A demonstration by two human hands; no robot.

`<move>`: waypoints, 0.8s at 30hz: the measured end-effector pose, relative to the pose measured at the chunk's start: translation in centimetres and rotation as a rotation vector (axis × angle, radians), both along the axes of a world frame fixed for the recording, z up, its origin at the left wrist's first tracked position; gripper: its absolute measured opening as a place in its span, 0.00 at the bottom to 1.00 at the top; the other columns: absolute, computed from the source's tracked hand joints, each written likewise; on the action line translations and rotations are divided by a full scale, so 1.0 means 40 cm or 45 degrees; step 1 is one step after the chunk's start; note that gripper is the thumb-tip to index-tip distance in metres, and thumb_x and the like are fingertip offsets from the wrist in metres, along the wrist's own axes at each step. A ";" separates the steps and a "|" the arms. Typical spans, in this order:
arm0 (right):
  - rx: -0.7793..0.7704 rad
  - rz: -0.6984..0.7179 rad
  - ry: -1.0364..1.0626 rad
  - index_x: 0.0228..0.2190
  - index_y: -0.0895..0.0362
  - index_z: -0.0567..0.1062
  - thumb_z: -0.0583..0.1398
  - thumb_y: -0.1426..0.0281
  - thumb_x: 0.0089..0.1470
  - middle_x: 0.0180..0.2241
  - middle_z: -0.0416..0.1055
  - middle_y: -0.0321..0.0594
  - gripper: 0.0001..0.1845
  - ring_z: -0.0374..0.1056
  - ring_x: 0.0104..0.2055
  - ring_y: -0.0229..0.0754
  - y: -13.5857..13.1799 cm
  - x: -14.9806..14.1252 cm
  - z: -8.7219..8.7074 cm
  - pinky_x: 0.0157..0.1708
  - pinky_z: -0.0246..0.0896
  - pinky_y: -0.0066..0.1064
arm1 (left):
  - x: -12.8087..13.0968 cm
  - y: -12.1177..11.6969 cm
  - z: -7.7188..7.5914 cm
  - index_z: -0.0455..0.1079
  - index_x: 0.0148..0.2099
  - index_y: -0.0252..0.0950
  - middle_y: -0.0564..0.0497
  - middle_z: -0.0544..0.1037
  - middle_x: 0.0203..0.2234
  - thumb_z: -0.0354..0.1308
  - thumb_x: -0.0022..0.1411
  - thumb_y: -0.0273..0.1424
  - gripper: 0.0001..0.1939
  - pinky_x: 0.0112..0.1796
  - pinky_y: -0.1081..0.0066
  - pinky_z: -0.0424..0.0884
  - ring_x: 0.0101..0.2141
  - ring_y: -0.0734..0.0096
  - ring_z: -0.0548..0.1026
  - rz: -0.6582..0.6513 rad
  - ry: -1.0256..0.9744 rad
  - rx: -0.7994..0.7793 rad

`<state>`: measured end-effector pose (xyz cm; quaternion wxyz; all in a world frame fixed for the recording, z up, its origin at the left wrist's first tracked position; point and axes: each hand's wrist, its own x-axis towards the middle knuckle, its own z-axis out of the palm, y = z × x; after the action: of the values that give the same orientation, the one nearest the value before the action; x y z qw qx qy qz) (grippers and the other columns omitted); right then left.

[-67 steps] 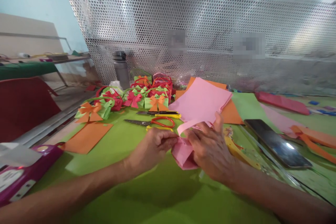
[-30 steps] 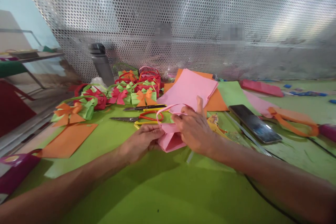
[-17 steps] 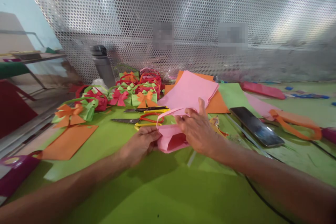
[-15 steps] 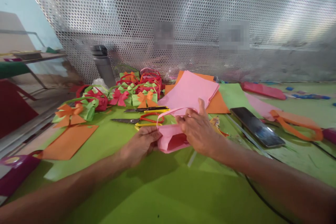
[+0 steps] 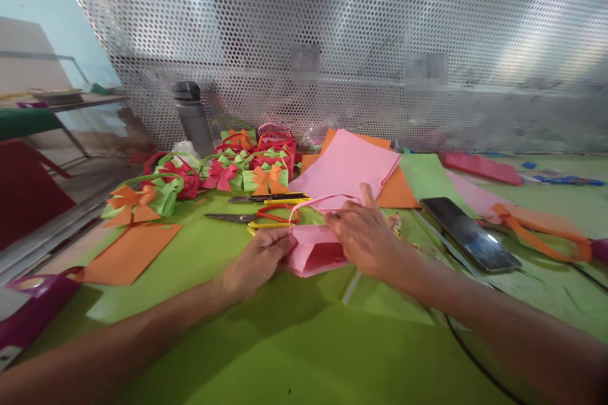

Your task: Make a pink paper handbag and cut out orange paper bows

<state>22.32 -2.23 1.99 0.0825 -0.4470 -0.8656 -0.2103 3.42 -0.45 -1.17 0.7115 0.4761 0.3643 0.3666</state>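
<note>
A small pink paper bag [image 5: 313, 252] with a strip handle lies on its side between my hands, its mouth facing me. My left hand [image 5: 261, 256] is closed, pinching the bag's left edge near the handle's end. My right hand [image 5: 365, 234] grips the right side, fingers curled over the top and one digit raised. Just behind are scissors [image 5: 278, 214] with red and yellow handles and a black and yellow utility knife [image 5: 270, 199]. A stack of pink paper sheets [image 5: 349, 161] sits beyond my right hand.
Several finished paper bags with bows [image 5: 268, 178] cluster at the back left, before a grey bottle [image 5: 194, 120]. An orange paper piece [image 5: 133, 253] lies left. A phone [image 5: 470, 233] and orange strips [image 5: 541, 234] lie right. A perforated metal panel [image 5: 356, 44] stands behind.
The bag has turned so that its open mouth shows more fully, with both hands keeping hold of it. The whole view shifted sideways with the camera. In the last half second little has moved.
</note>
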 end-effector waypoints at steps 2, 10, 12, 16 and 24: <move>-0.047 0.031 0.071 0.36 0.59 0.72 0.56 0.83 0.46 0.30 0.74 0.41 0.14 0.67 0.38 0.46 -0.003 -0.002 0.004 0.55 0.34 0.56 | -0.002 0.002 0.002 0.75 0.32 0.32 0.51 0.77 0.24 0.68 0.42 0.34 0.14 0.26 0.75 0.69 0.20 0.77 0.69 0.043 0.045 -0.003; 0.003 0.224 0.332 0.44 0.58 0.69 0.55 0.73 0.57 0.42 0.73 0.43 0.12 0.62 0.51 0.48 -0.052 -0.008 0.011 0.56 0.28 0.57 | -0.030 0.012 -0.021 0.74 0.33 0.32 0.50 0.76 0.24 0.65 0.47 0.34 0.12 0.26 0.74 0.70 0.20 0.76 0.70 0.042 -0.077 -0.027; 0.014 0.251 0.364 0.43 0.59 0.69 0.54 0.74 0.58 0.41 0.74 0.42 0.11 0.62 0.51 0.49 -0.054 -0.005 0.001 0.56 0.26 0.58 | -0.034 0.008 -0.019 0.73 0.34 0.32 0.50 0.77 0.24 0.66 0.46 0.34 0.13 0.26 0.73 0.71 0.21 0.74 0.71 0.049 -0.088 -0.059; 0.060 0.254 0.459 0.40 0.58 0.70 0.54 0.75 0.57 0.39 0.75 0.41 0.09 0.65 0.47 0.46 -0.048 -0.007 -0.011 0.56 0.26 0.57 | -0.036 0.001 -0.008 0.71 0.38 0.34 0.49 0.77 0.27 0.64 0.48 0.34 0.15 0.24 0.71 0.72 0.23 0.71 0.74 0.032 -0.090 -0.080; 0.136 0.276 0.558 0.43 0.57 0.68 0.56 0.72 0.57 0.44 0.73 0.43 0.11 0.63 0.51 0.45 -0.046 -0.004 -0.020 0.58 0.30 0.51 | -0.044 0.004 -0.011 0.71 0.39 0.34 0.49 0.78 0.28 0.59 0.54 0.33 0.10 0.26 0.70 0.73 0.26 0.68 0.76 -0.021 -0.065 -0.059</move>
<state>22.15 -4.08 1.18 0.3139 -0.3813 -0.8575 -0.1439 1.64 -0.28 -1.59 0.7344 0.4529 0.3505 0.3643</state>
